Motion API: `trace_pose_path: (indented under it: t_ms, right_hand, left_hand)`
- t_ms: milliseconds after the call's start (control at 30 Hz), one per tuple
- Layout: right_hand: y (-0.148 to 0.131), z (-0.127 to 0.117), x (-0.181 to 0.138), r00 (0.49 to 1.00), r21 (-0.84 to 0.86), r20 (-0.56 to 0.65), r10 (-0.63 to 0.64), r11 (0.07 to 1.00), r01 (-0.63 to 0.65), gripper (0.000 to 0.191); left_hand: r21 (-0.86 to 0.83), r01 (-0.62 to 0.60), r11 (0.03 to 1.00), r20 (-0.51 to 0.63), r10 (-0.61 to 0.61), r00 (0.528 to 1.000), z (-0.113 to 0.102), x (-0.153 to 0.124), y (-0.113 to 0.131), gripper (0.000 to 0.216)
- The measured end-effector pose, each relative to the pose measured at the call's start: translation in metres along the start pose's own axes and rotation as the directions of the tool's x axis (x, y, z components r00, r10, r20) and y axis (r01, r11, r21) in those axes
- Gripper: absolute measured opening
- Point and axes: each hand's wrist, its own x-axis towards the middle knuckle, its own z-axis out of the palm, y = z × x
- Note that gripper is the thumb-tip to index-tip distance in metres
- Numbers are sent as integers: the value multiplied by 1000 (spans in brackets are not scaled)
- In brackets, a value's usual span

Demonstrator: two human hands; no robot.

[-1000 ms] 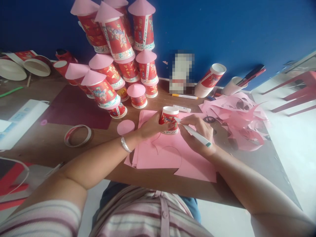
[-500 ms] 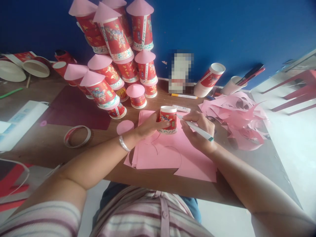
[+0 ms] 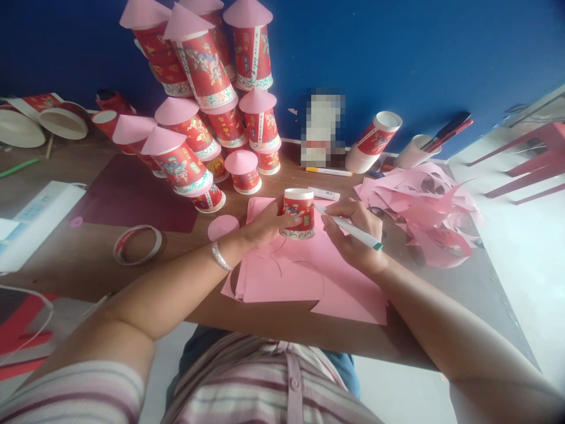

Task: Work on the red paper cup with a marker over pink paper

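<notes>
My left hand [image 3: 269, 225] is closed round a red patterned paper cup [image 3: 303, 207], its thumb across the front. The cup has a white rim at the top and a white band with green leaf marks at the bottom. In my right hand [image 3: 355, 232] is a white marker pen [image 3: 353, 230] with a green end, gripped like a pencil. Its tip points at the cup's right side; whether they touch I cannot tell. Below both hands lie pink paper sheets [image 3: 282, 285] with curved lines or cuts. A pink paper disc [image 3: 223, 227] rests left of them.
Stacked red cups with pink cone tops [image 3: 200, 65] rise at the back left. A tape roll [image 3: 138, 229] lies left. Behind the cup are a white tube [image 3: 324, 193] and a yellow-white marker [image 3: 329, 172]. Pink paper scraps [image 3: 424, 200] and a pen cup [image 3: 417, 154] are at right.
Almost nothing differs. The whole view has shifted very slightly, and both hands keep the same hold on the cup and the marker pen.
</notes>
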Motion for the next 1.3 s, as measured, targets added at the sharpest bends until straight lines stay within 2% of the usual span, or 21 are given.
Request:
trace_pose_path:
  t_ms: [267,600,700,800,1000,1300]
  right_hand:
    - [-1,-1,-1,999,14,41,-18,1000,18,6]
    - [-6,-5,1,998,2,67,-16,1000,16,8]
    - [-9,-8,2,995,-4,78,-57,998,58,6]
    - [-13,-9,3,986,9,97,-138,990,138,17]
    - [-16,-7,3,979,1,84,-187,982,187,20]
    - [-19,-2,2,972,18,73,-224,975,223,19]
  left_hand:
    - [-48,12,999,7,-12,1000,6,0,9,51]
    - [-55,4,998,-24,-5,1000,12,1,16,49]
    - [-34,-18,999,-33,17,999,12,1,15,45]
    - [4,-49,999,-3,49,999,9,1,12,42]
    - [75,8,997,31,-10,999,7,-2,10,56]
    - [157,47,986,13,-50,999,10,-3,13,66]
